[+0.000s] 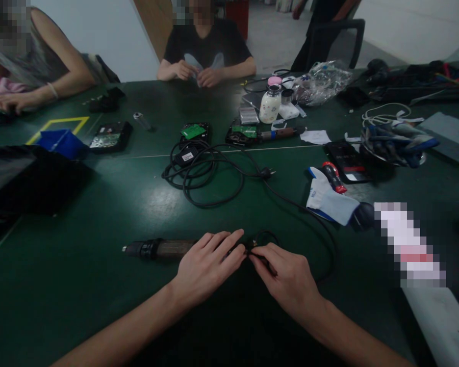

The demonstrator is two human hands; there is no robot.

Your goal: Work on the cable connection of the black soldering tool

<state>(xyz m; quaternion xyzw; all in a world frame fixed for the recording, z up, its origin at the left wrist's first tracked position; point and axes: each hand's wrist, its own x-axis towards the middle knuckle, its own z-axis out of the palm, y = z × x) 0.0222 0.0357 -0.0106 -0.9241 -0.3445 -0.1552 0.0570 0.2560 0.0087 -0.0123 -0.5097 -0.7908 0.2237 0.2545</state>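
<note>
An electric screwdriver (174, 248) lies on the green table, its tip pointing left. My left hand (212, 257) rests over its right part, fingers wrapped round the body. Close by on the right, my right hand (286, 270) pinches the black cable at the tool's rear end. The fingertips of both hands nearly meet there, and the exact joint between cable and tool is hidden. From this spot the black cable (331, 239) curves right and back to a coil with a plug (266, 173) and a labelled adapter (186, 156).
Hard drives (110, 136) and a second screwdriver (281, 133) lie farther back. A blue bin (59, 142) stands left. On the right are a white-blue glove (329, 199), a red-black screwdriver (333, 177) and a phone (346, 159). A bottle (270, 104) stands behind. People sit across the table.
</note>
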